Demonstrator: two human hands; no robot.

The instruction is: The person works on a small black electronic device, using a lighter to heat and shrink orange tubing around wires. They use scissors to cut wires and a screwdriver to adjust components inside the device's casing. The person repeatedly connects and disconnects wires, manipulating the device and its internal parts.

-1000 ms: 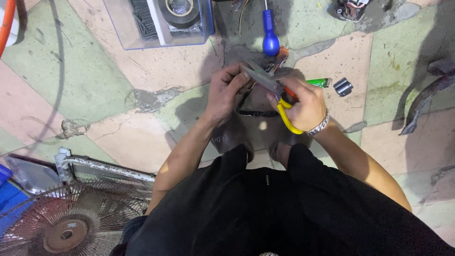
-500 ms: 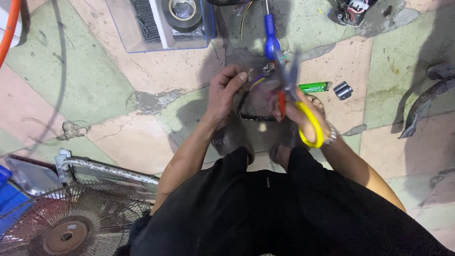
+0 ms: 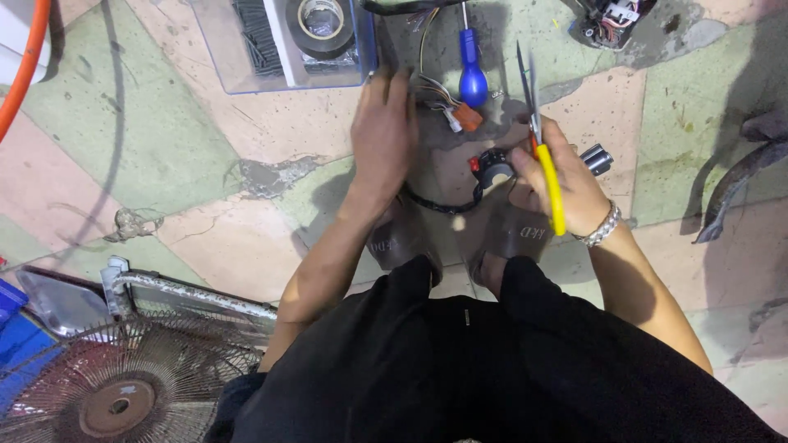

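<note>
My right hand (image 3: 574,193) grips yellow-handled pliers (image 3: 542,139) with the jaws pointing away from me. Its fingers also steady a small black switch unit with a red button (image 3: 494,169). A black cable (image 3: 435,203) runs from that unit toward my feet. My left hand (image 3: 382,135) is stretched forward, palm down and holding nothing, with its fingertips near the corner of a clear plastic box (image 3: 246,74). Thin wires with an orange connector (image 3: 466,117) lie on the floor just right of my left hand.
A blue-handled screwdriver (image 3: 473,78) lies beyond the wires. The clear box holds a roll of black tape (image 3: 322,20). A small black cylinder (image 3: 597,157) sits right of the pliers. A fan grille (image 3: 123,385) is at lower left, an orange hose (image 3: 20,74) at far left, and a curved dark metal part (image 3: 739,180) at right.
My left hand let go of the switch unit and reached forward toward the clear box. My right hand swung the pliers from pointing left to pointing away from me.
</note>
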